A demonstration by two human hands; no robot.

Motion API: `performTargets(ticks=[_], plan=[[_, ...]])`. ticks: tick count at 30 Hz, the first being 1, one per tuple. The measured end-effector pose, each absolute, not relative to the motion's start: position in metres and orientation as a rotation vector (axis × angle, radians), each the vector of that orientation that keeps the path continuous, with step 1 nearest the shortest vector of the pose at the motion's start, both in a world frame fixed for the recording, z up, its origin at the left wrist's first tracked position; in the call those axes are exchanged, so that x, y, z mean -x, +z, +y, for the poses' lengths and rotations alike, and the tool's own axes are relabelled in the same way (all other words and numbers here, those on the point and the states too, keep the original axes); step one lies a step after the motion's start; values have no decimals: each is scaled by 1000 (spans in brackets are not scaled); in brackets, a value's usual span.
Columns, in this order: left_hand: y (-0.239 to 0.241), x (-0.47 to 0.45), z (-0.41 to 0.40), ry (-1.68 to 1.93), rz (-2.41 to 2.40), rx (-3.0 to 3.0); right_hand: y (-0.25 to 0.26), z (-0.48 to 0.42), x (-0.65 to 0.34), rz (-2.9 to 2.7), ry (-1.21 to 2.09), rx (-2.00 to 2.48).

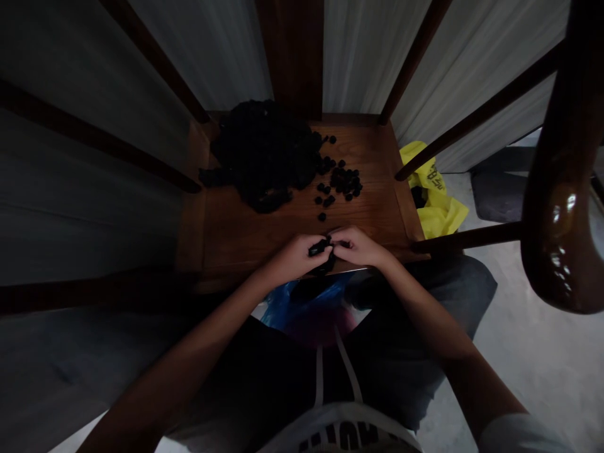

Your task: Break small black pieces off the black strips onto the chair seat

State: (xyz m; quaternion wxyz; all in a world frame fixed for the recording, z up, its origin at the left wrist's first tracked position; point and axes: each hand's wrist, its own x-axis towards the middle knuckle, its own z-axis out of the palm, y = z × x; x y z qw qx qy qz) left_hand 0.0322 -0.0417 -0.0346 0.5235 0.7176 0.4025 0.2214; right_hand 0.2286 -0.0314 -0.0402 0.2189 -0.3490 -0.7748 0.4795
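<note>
A wooden seat or small table top [264, 236] stands in front of me, and my hands are at its near edge. My left hand [295, 255] and my right hand [356, 246] pinch a small strand of black linked pieces [321, 250] between them, and the fingers hide part of it. Beyond them lies a heap of dark, linked material [262, 154], too dark to make out in detail. Several small loose black pieces [344, 182] are scattered to the heap's right, a little out of reach of my fingertips.
A yellow plastic bag [436, 211] lies on the floor right of the wood, and a blue plastic bag [306, 296] sits below the near edge by my lap. Dark wooden rails [472, 113] surround the seat, with pale curtains behind and a glossy curved wooden post [561, 189] at right.
</note>
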Motion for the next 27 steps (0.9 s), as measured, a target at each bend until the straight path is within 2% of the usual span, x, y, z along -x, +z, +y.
performTargets(ticks=[4, 7, 10, 18, 23, 27], plan=[[-34, -30, -41, 587, 1008, -1439, -52, -31, -227, -1581, 1808, 960], [-32, -30, -39, 587, 1046, -1301, -55, -30, -227, -1318, 1983, 907], [-31, -30, -37, 628, 1016, -1291, -51, -30, -227, -1295, 1995, 901], [-28, -31, -41, 615, 961, -1651, -46, -32, -225, -1647, 1824, 928], [-35, -26, -43, 475, 890, -1922, -40, -28, -231, -1766, 1854, 901], [-35, -23, -42, 416, 843, -1875, -35, -24, -235, -1815, 1901, 854]])
